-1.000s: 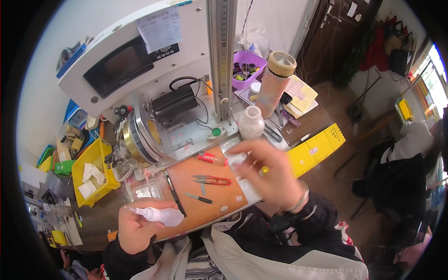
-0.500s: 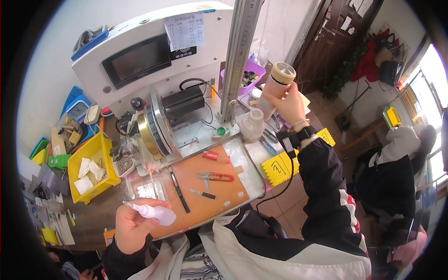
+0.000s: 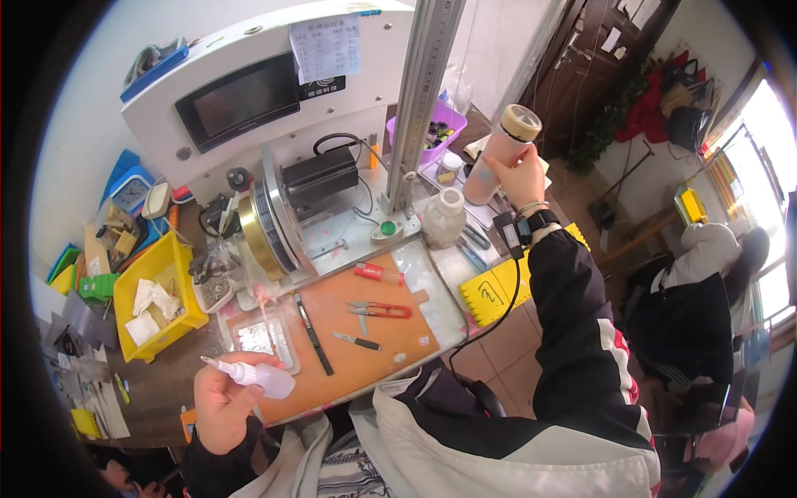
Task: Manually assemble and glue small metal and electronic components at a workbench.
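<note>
Between the thumb and fingers of my left hand (image 3: 226, 402) is a small white squeeze bottle (image 3: 264, 378), its narrow nozzle tilted up to the left. My right hand (image 3: 519, 176) is wrapped round a tall pinkish tumbler (image 3: 483, 178) with a beige lid, near the back right of the bench. Beside the tumbler stands a cloudy open plastic bottle (image 3: 444, 222). A small lidded jar (image 3: 449, 168) is just behind. On the orange mat (image 3: 332, 311) lie red-handled snips (image 3: 383, 310), a red tube (image 3: 379, 274), a short blade (image 3: 357, 340) and a black pen-like tool (image 3: 315, 336).
A white machine with a dark screen (image 3: 239, 104) and a gold wheel (image 3: 259, 236) fills the back. A metal column (image 3: 415, 108) rises beside the tumbler. At left sits a yellow bin (image 3: 158, 282); a yellow notebook (image 3: 490, 295) lies at right. Someone sits (image 3: 689, 307) further right.
My right hand and the tumbler have shifted slightly right and away from the cloudy bottle. My left hand with the squeeze bottle has moved a little left. The view has shifted slightly.
</note>
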Action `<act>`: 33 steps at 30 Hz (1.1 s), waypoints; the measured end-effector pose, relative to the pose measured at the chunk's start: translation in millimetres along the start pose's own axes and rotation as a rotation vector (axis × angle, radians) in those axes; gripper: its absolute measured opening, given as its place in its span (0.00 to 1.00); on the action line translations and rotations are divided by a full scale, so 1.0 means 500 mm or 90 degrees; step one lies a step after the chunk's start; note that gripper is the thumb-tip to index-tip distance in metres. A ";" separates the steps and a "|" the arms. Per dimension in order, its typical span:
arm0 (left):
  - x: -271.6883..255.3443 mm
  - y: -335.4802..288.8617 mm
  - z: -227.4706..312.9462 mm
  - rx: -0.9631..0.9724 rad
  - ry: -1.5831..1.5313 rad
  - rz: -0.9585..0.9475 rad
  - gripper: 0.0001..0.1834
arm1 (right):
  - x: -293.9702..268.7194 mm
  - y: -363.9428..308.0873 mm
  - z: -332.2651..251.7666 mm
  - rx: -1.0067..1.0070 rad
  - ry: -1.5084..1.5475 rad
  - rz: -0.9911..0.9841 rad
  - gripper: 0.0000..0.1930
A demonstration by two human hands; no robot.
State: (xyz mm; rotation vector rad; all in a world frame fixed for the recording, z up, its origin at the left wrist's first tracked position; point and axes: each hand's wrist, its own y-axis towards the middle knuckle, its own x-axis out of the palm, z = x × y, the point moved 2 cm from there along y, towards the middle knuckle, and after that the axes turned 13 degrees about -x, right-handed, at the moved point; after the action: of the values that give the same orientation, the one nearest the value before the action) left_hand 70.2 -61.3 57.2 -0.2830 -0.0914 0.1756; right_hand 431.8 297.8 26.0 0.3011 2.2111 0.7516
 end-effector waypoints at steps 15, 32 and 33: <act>0.003 0.011 0.001 -0.007 0.003 0.001 0.15 | -0.016 -0.015 -0.146 -0.467 -0.005 0.176 0.22; 0.014 -0.010 0.002 -0.020 -0.012 0.010 0.16 | 0.165 0.068 -0.111 -0.269 -0.296 -0.776 0.29; 0.015 -0.010 0.003 -0.025 -0.015 0.009 0.16 | 0.169 0.071 -0.101 -0.269 -0.297 -0.775 0.29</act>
State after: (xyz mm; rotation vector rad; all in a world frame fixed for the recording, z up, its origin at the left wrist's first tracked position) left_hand 78.3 -64.1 60.5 -0.3213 -0.1159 0.1907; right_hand 336.5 341.2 23.7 -0.9166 1.3458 0.3519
